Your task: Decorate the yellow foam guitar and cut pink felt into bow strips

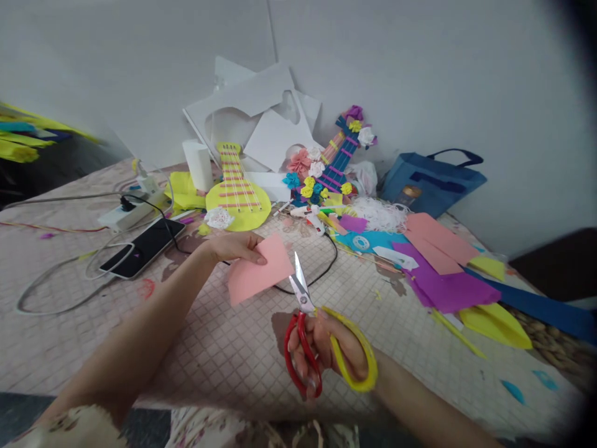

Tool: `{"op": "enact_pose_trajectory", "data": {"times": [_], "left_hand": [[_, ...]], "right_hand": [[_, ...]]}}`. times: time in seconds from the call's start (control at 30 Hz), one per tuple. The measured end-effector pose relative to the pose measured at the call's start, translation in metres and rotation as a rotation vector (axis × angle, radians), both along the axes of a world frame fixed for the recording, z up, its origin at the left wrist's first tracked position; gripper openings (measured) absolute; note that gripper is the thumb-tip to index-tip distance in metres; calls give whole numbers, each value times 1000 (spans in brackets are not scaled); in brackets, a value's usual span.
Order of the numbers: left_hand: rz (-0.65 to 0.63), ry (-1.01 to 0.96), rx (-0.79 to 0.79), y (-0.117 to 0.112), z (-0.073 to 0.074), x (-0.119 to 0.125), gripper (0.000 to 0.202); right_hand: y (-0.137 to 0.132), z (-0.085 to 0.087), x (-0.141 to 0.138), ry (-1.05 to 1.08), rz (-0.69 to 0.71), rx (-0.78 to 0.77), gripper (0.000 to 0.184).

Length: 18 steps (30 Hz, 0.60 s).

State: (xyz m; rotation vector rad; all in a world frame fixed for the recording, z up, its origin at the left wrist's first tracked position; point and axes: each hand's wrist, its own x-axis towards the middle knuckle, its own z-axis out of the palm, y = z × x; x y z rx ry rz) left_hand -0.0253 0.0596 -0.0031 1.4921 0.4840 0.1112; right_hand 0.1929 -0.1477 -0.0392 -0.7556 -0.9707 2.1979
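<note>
My left hand (240, 247) pinches the upper edge of a piece of pink paper (261, 274), thumb on top, above the tiled table. In my right hand (326, 345) is a pair of scissors (303, 298) with one red and one yellow handle. Fingers pass through both handle loops, and the blades are parted a little. The blades point up and away from me, with the pink paper's right edge at the left blade. Whether the blade touches the paper I cannot tell.
A yellow paper guitar (240, 214) and a flower-covered blue one (342, 162) stand at the back. A hot glue gun (310, 214) lies near them. Purple paper (448, 283) and pink sheets lie right. At left are a phone (144, 249), cables and a power strip (125, 214).
</note>
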Motion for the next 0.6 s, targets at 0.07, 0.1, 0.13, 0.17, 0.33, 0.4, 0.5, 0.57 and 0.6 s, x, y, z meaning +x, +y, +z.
{"op": "enact_pose_trajectory", "data": {"times": [0.07, 0.1, 0.13, 0.17, 0.33, 0.4, 0.5, 0.57, 0.6], "left_hand": [[-7, -17, -21, -2, -4, 5, 35], [4, -34, -34, -3, -6, 7, 42], [22, -48, -49, -4, -7, 9, 49], [41, -58, -62, -5, -7, 10, 54], [90, -102, -69, -10, -5, 13, 47], [99, -130, -56, -10, -4, 13, 44], [114, -172, -56, -8, -8, 13, 43], [119, -187, -65, -6, -11, 13, 43], [114, -187, -75, -6, -13, 13, 42]], "right_hand": [[-5, -4, -3, 12, -39, -37, 73], [-7, -6, -4, 20, -57, -51, 73], [-9, -7, -4, 27, -71, -63, 72], [-9, -8, -5, 32, -84, -74, 71], [-9, -10, -3, 41, -125, -118, 65], [-9, -11, -3, 62, -127, -111, 66], [-10, -11, -3, 89, -122, -107, 66], [-11, -11, -3, 90, -124, -119, 66], [-12, -11, -3, 90, -126, -123, 67]]}}
